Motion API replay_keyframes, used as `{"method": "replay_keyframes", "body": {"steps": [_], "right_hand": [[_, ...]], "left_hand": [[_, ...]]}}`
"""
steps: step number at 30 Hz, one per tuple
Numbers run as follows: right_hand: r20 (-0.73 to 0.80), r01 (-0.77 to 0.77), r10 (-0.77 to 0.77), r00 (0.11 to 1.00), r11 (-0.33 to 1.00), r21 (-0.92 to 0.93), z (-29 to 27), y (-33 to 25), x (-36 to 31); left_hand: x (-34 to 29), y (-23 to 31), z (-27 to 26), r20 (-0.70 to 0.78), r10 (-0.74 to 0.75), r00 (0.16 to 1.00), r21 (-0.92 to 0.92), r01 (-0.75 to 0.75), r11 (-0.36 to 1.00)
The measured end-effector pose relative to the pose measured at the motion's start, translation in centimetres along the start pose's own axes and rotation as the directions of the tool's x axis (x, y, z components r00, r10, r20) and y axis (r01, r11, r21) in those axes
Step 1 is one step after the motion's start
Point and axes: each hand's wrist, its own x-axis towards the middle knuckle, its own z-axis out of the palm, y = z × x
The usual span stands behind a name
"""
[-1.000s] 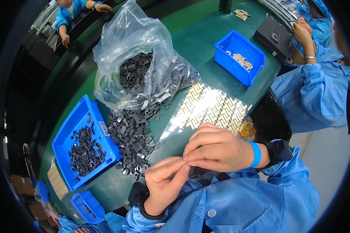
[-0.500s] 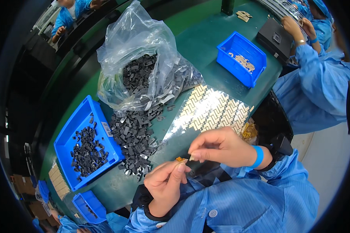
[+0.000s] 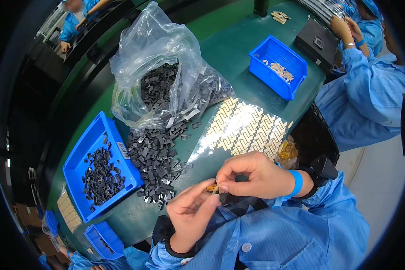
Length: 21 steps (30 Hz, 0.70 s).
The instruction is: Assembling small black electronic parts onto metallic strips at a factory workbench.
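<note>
Hold the small amber piece (image 3: 211,187) squarely in front of the blue smock (image 3: 292,229), left hand (image 3: 190,210) pinching it firmly, right hand (image 3: 251,176), fingertips closed at its edge, applying only light force.

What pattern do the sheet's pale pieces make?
The pale pieces form herringbone-like zigzag rows; head view.

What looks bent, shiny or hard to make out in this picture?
In the head view, the green table's edge bows and the picture's rim falls to black; in the head view, glare whitens part of the clear sheet, and the plastic bag gleams; also in the head view, the small piece between the left hand and right hand lacks clear detail.
</note>
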Motion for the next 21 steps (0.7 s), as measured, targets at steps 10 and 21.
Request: {"method": "replay_keyframes", "body": {"steps": [10,21], "right_hand": [[0.045,-0.169,0.164,0.985,0.964,0.205,-0.1,-0.3,0.3],[-0.022,-0.163,0.173,0.985,0.955,0.247,0.7,-0.3,-0.1]], "left_hand": [[0.4,-0.2,0.0,-0.198,0.161,0.967,0.133,-0.136,0.982],[0.4,-1.1,0.4,-0.119,0.072,0.99,-0.148,-0.09,0.985]]}}
